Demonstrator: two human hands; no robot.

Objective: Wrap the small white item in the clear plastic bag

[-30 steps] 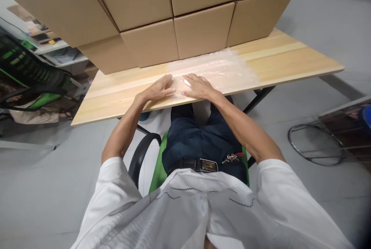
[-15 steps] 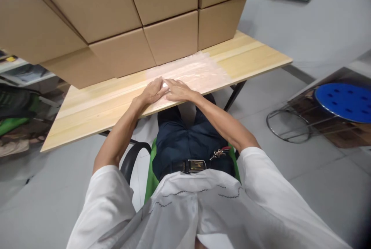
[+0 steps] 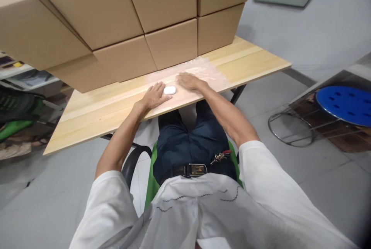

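One small white oval case (image 3: 169,90) on bubble wrap (image 3: 203,72); both hands flat, empty, flanking it.

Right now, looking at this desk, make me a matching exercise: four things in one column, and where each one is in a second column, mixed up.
Things:
1. small white object
2. cardboard boxes
3. blue stool
4. plastic sheet

Places:
A. on the floor, right of the table
B. stacked along the table's far side
C. spread flat under the right hand
D. on the table, at the left hand's fingertips

Pairs: 1-D, 2-B, 3-A, 4-C
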